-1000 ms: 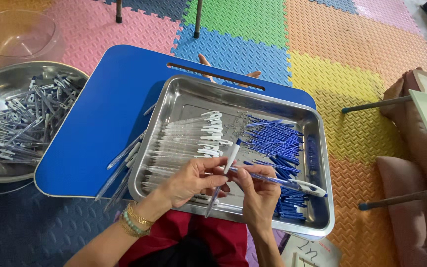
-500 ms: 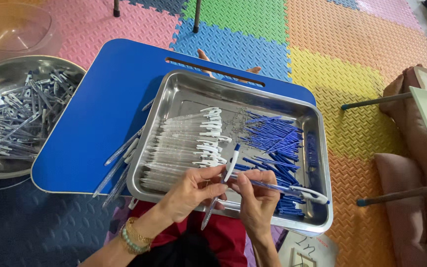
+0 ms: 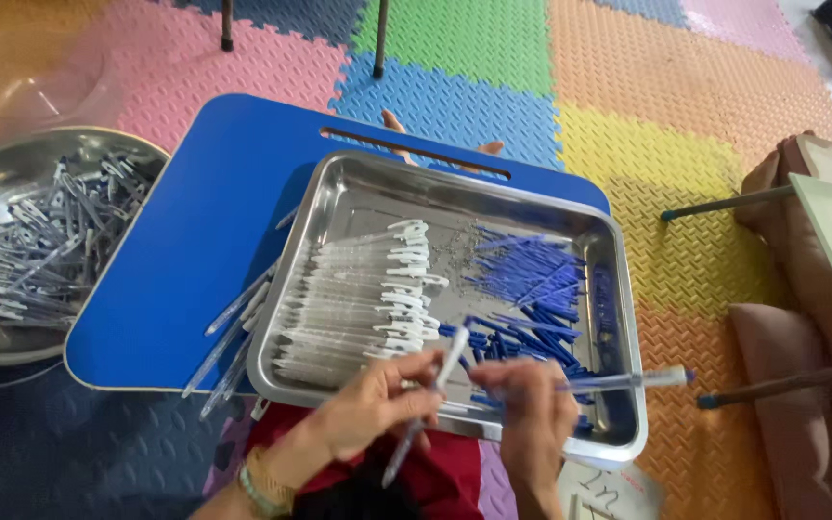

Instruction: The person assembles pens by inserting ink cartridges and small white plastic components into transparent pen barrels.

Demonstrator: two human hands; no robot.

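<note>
My left hand [image 3: 377, 404] grips a clear pen barrel with a white clip [image 3: 433, 395], held upright over the near rim of a steel tray [image 3: 493, 188]. My right hand [image 3: 532, 404] holds a second pen [image 3: 628, 379] that points to the right across the tray's near right corner. The two hands meet at the tray's front edge. Inside the tray, a row of clear barrels with white clips [image 3: 358, 303] lies on the left, and a heap of blue refills [image 3: 522, 299] lies on the right.
The tray rests on a blue lap table [image 3: 195, 241]. Several finished pens [image 3: 233, 337] lie along the tray's left side. A steel bowl of assembled pens [image 3: 31, 241] sits at far left, with a clear bowl [image 3: 21, 82] behind it. Coloured foam mats cover the floor.
The view has shifted slightly. My right hand has drawn its pen toward the tray's near right corner, while my left hand keeps its barrel upright beside it.
</note>
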